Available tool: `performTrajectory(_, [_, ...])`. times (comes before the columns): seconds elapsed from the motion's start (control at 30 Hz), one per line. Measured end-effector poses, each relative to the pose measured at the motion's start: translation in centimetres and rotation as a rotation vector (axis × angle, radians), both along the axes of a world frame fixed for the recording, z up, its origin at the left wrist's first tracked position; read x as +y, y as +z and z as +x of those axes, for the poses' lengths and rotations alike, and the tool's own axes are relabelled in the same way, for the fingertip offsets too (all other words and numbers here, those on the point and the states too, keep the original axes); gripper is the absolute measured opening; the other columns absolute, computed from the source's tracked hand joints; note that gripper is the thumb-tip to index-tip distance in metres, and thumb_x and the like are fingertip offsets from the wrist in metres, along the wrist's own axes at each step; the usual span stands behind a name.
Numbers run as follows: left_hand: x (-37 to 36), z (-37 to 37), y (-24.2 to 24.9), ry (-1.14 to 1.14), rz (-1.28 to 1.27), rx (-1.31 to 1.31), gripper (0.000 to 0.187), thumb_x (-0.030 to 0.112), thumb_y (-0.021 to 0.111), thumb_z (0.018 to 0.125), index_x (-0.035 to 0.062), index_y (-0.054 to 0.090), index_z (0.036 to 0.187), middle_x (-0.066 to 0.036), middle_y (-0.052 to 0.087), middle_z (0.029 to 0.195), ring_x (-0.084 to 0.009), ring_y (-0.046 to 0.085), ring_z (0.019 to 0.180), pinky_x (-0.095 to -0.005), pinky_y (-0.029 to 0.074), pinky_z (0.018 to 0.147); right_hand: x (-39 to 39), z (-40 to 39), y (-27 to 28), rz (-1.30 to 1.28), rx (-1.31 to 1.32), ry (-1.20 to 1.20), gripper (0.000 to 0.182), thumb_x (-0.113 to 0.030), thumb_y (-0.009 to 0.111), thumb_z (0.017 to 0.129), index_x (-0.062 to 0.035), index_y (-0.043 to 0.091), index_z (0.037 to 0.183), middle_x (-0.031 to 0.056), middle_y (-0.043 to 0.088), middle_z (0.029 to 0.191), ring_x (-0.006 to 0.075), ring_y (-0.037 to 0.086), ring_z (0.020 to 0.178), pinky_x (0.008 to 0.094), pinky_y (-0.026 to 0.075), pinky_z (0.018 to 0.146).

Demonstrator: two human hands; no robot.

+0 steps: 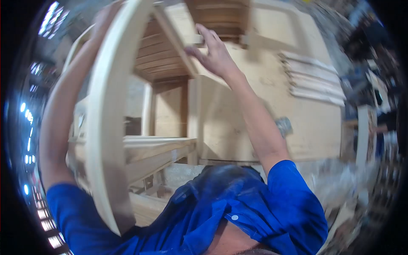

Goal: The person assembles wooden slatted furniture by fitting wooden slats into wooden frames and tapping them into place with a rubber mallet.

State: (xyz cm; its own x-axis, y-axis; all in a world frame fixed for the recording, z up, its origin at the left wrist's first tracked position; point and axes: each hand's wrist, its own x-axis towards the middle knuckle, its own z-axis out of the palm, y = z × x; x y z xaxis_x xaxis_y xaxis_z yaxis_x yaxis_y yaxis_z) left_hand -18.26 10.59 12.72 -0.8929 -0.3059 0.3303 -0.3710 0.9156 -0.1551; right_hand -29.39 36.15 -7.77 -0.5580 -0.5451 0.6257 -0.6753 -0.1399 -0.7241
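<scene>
A pale wooden frame that looks like a chair, with a slatted panel, stands tilted close in front of me on the left. My left arm reaches up along its outer side. My left hand is at the top edge beside the near post, its fingers hidden, so its grip cannot be told. My right hand is raised just right of the slatted panel. Its thumb and fingers are apart and nothing is in them. The thumb is close to the panel's side rail; whether it touches cannot be told.
A pale plywood worktop extends ahead and right. On it lie several light wood strips side by side and a small greyish jar-like object. Another slatted wooden piece stands at the back. Clear plastic sheeting lies at the near right.
</scene>
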Motion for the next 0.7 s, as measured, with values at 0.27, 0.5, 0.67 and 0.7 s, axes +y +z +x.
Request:
performTrajectory(0.27, [1.1,-5.4,-2.3,-0.119,0.07,0.054,0.039,0.033,0.067,0.084,0.0085,0.063,0.114,-0.021,0.07,0.106,-0.0385,0.067,0.103,-0.048,0.05,0.085,37.9,6.1,-16.5,1.006,-0.086,-0.809,0.049,-0.03,0.075,0.076,0.0005,0.058,0.111,0.0205,0.061,0.105,0.039,0.058,0.103,0.049,0.046,0.092])
performTrajectory(0.5, [1.8,-4.2,-2.0,-0.125,0.055,0.083,0.031,0.029,0.062,0.087,0.0041,0.063,0.105,-0.024,0.069,0.1,-0.0403,0.067,0.098,-0.0495,0.051,0.08,36.6,5.6,-17.2,1.077,-0.56,-0.353,0.049,-0.019,0.068,0.073,0.0007,0.056,0.116,0.0222,0.064,0.104,0.0362,0.063,0.1,0.0452,0.05,0.089])
performTrajectory(0.67, [2.6,0.6,0.5,-0.043,0.005,0.145,0.027,0.026,0.059,0.089,0.0009,0.063,0.099,-0.026,0.069,0.096,-0.0415,0.068,0.094,-0.0505,0.051,0.077,25.1,-2.5,-1.4,0.456,-0.423,-0.173,0.036,-0.004,0.062,0.076,-0.0007,0.055,0.111,0.0076,0.059,0.091,0.0188,0.061,0.087,0.0333,0.05,0.083])
performTrajectory(0.7, [2.9,1.0,0.7,-0.034,0.003,0.154,0.027,0.025,0.058,0.089,0.0003,0.063,0.098,-0.026,0.069,0.095,-0.0417,0.068,0.094,-0.0507,0.051,0.077,21.9,-2.6,4.3,0.288,-0.378,-0.137,0.037,-0.005,0.065,0.079,-0.0017,0.052,0.114,0.0067,0.059,0.089,0.0161,0.061,0.082,0.0305,0.051,0.073])
